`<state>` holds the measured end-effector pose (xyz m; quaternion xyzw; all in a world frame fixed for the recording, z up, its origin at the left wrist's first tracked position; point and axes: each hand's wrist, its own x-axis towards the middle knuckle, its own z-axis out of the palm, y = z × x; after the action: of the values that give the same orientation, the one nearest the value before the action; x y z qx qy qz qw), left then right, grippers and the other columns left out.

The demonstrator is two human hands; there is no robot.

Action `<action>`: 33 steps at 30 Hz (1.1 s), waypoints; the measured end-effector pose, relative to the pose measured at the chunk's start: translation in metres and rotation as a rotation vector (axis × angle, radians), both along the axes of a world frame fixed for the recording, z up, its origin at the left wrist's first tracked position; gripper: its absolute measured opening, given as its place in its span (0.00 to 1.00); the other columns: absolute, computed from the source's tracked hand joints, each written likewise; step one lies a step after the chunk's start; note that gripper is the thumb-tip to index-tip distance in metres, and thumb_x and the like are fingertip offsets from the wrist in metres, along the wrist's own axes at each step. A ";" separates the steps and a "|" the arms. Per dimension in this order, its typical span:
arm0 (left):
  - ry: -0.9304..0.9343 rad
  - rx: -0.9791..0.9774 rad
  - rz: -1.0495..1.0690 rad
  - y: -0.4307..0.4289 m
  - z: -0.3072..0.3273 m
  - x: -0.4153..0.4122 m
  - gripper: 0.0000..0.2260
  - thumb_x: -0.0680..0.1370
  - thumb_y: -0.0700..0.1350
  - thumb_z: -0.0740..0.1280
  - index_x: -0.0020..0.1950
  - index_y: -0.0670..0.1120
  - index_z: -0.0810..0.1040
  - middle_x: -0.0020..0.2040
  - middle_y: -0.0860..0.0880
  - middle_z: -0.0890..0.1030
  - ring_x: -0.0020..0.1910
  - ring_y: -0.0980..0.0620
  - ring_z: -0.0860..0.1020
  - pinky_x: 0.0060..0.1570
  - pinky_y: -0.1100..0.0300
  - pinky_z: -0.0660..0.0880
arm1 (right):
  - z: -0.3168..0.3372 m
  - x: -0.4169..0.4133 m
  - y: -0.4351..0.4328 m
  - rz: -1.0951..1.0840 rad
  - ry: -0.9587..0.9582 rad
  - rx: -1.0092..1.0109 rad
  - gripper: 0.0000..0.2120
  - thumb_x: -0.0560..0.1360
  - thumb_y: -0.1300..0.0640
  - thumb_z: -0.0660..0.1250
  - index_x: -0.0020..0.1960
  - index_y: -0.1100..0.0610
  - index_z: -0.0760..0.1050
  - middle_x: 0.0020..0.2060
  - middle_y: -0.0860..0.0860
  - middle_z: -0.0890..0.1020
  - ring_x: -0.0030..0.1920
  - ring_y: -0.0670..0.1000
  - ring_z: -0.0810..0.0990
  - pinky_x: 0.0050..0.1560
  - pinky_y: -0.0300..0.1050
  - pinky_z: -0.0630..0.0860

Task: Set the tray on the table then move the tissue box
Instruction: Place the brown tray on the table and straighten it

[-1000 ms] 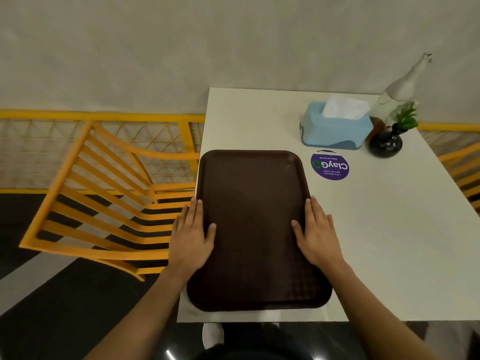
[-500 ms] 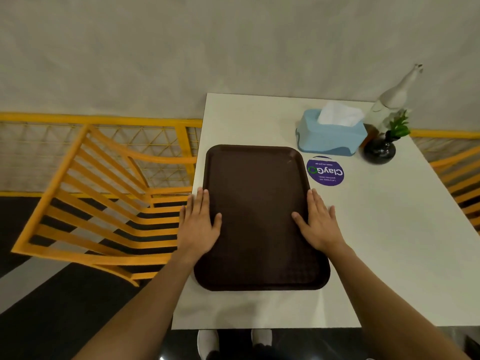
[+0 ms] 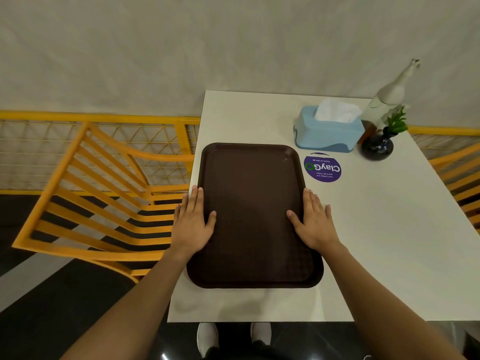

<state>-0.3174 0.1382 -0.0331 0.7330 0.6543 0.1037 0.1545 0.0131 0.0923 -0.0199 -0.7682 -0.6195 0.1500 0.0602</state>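
Note:
A dark brown tray (image 3: 252, 203) lies flat on the white table (image 3: 389, 242), along its left side. My left hand (image 3: 192, 224) rests on the tray's left rim and my right hand (image 3: 313, 222) on its right rim. On each hand the thumb lies on the tray's inner surface and the fingers stretch along the edge. A light blue tissue box (image 3: 327, 135) with a white tissue sticking out stands at the back of the table, just beyond the tray's far right corner and apart from it.
A round purple sticker (image 3: 322, 168) is on the table between tray and tissue box. A dark vase with a green plant (image 3: 378, 148) and a white bottle (image 3: 389, 97) stand right of the box. Yellow chairs stand left (image 3: 104, 193) and right (image 3: 462, 172).
The tray has slid forward onto the table with both hands on its rims; its near edge, which overhung the table's front edge, now lies fully on the table.

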 end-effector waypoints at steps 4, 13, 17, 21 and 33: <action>-0.007 -0.005 -0.002 0.000 0.001 0.000 0.34 0.83 0.62 0.52 0.83 0.49 0.44 0.84 0.49 0.45 0.82 0.46 0.44 0.78 0.45 0.48 | 0.002 -0.001 0.000 -0.002 -0.002 -0.004 0.41 0.80 0.31 0.47 0.84 0.53 0.40 0.83 0.53 0.50 0.82 0.56 0.48 0.79 0.64 0.45; 0.002 -0.004 0.011 -0.010 0.002 -0.003 0.34 0.83 0.61 0.53 0.84 0.49 0.45 0.84 0.49 0.45 0.82 0.44 0.46 0.78 0.45 0.49 | 0.003 -0.006 -0.007 -0.007 -0.005 -0.003 0.41 0.79 0.30 0.46 0.84 0.52 0.40 0.83 0.53 0.50 0.82 0.56 0.48 0.79 0.64 0.44; -0.016 -0.010 0.008 -0.013 0.007 -0.003 0.33 0.83 0.60 0.53 0.84 0.48 0.45 0.84 0.49 0.45 0.82 0.45 0.46 0.79 0.45 0.50 | 0.003 -0.006 -0.009 -0.008 -0.006 0.002 0.41 0.79 0.30 0.46 0.83 0.52 0.40 0.83 0.52 0.50 0.82 0.56 0.48 0.79 0.64 0.45; -0.035 -0.009 0.013 -0.016 0.014 -0.003 0.33 0.84 0.62 0.48 0.84 0.48 0.45 0.84 0.49 0.45 0.82 0.46 0.45 0.79 0.44 0.49 | 0.003 -0.007 -0.010 -0.018 0.000 -0.010 0.41 0.81 0.31 0.48 0.83 0.52 0.39 0.83 0.52 0.49 0.82 0.56 0.47 0.79 0.64 0.44; -0.141 0.168 -0.140 0.003 0.052 0.022 0.28 0.84 0.57 0.56 0.81 0.47 0.61 0.81 0.45 0.61 0.81 0.45 0.54 0.78 0.46 0.52 | 0.032 0.007 -0.024 -0.108 0.183 0.103 0.37 0.81 0.33 0.56 0.83 0.49 0.50 0.83 0.51 0.54 0.82 0.55 0.49 0.78 0.58 0.49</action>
<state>-0.2956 0.1408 0.0189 0.7782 0.5780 0.1984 0.1448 0.0198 0.0684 0.0120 -0.7795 -0.5759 0.1841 0.1639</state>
